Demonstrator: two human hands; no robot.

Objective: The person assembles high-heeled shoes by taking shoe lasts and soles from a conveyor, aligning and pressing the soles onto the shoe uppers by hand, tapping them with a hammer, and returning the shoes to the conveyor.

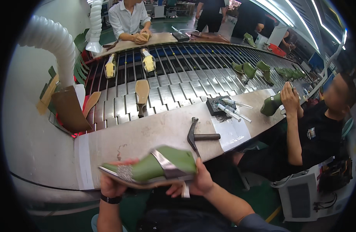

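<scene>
Above the near edge of the bench, I hold a shoe on a green plastic shoe last (145,170) sideways, toe to the left. A glittery band crosses its toe and a silvery strap its ankle end. My left hand (112,187) is closed round the toe end from below and behind. At the heel end, my right hand (202,178) grips the shoe; a small white piece hangs by its fingers. Beyond the shoe, a hammer (204,137) with a curved dark head lies on the bench (158,129).
Behind the bench runs a slatted conveyor (174,87) carrying soles, shoe bottoms (148,62) and green lasts (249,71). A black block (214,106) with syringes (235,112) stands right of the hammer. A co-worker (317,131) holds another green last at right; a person (127,19) works across the conveyor.
</scene>
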